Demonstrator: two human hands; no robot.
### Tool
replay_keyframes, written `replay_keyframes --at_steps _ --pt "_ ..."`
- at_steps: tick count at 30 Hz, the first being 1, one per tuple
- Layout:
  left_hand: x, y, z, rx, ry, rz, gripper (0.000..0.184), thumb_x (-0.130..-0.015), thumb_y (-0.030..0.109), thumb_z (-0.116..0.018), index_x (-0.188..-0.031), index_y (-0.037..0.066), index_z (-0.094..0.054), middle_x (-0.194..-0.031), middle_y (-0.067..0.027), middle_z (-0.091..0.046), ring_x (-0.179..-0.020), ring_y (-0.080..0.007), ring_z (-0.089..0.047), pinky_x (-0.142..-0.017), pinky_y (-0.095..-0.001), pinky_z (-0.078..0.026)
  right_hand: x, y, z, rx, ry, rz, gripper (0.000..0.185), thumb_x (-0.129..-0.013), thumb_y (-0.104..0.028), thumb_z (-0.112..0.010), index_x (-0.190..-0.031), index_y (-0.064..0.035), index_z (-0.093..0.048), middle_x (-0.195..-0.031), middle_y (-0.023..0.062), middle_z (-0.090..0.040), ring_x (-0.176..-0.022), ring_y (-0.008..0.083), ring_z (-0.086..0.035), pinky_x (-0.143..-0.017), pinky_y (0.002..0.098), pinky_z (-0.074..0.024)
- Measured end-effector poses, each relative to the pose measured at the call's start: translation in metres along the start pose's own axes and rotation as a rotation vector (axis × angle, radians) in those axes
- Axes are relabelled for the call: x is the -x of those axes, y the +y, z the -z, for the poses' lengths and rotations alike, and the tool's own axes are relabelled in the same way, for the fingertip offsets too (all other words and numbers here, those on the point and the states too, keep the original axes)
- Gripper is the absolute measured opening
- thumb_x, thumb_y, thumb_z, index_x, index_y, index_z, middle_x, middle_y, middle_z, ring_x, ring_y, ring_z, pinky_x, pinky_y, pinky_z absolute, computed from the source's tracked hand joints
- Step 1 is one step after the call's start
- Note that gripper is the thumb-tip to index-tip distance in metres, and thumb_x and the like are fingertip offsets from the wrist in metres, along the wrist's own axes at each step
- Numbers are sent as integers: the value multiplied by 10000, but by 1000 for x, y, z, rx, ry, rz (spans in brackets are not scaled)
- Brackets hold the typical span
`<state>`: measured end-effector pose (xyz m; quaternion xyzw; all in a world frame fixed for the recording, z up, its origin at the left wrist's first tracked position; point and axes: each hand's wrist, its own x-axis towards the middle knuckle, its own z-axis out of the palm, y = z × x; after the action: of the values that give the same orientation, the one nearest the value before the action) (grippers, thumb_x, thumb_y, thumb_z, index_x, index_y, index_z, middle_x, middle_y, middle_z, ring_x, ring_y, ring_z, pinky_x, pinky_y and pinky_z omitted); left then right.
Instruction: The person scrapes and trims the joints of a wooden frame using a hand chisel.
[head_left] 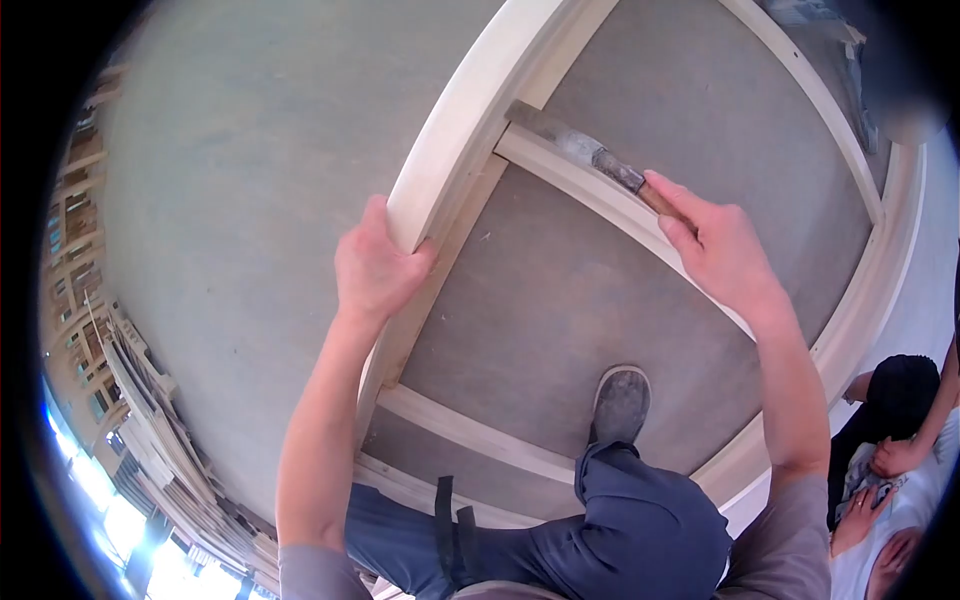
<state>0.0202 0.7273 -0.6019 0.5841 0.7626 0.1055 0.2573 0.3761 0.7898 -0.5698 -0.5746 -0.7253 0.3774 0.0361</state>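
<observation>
My left hand (375,260) is closed around the long pale rail (440,150) of a wooden frame, thumb on the inner side. My right hand (715,240) grips the wooden handle of a tool that looks like a chisel (620,170), with a worn metal collar and a flat, partly shiny blade. The blade lies along the end of a wooden crossbar (580,185), its tip close to the joint with the rail. Motion or glare blurs the blade, so I cannot tell whether it touches the wood.
A lower crossbar (470,430) and the far curved rail (800,70) belong to the same frame. My shoe (621,400) stands on the grey floor (250,180) inside it. Stacked wooden pieces (150,400) line the left. Another person (890,460) sits at lower right.
</observation>
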Motion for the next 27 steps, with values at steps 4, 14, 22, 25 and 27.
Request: replay_keyframes --at_steps 4,14,22,25,27 --pt "-1 0 0 2 -3 0 339 -747 152 -723 -972 -3 -522 -833 -244 -667 -789 -439 -670 -705 -450 -532 -6 -14 15 13 -33 -25 414 -968 -140 -566 -1379 -162 -611 -899 213 -702 -796 409 -671 -752 465 -533" --pt "-4 -1 -6 -24 41 -28 338 -722 132 -733 -933 16 -496 -734 -222 -633 -699 -455 -633 -624 -488 -510 -9 -15 -1 32 39 -3 428 -923 -112 -601 -1349 -145 -631 -815 205 -691 -713 412 -660 -698 483 -528" --pt "-2 7 -7 -60 54 12 322 -725 131 -714 -955 15 -519 -781 -226 -651 -750 -443 -654 -670 -477 -520 -8 30 -35 41 141 65 455 -919 -117 -613 -1370 -178 -624 -810 170 -708 -656 354 -666 -651 420 -538" --pt "-1 9 -1 -41 21 53 305 -740 132 -696 -978 6 -553 -860 -228 -679 -821 -419 -679 -744 -445 -534 -23 83 -66 -289 136 166 474 -942 -142 -604 -1415 -169 -590 -802 135 -720 -636 287 -670 -647 383 -530" --pt "-2 10 3 -6 -21 104 315 -736 137 -699 -983 2 -559 -876 -228 -686 -829 -401 -687 -761 -431 -537 -24 80 -60 -550 -43 10 484 -957 -163 -594 -1440 -156 -566 -812 114 -730 -659 251 -671 -667 363 -526"
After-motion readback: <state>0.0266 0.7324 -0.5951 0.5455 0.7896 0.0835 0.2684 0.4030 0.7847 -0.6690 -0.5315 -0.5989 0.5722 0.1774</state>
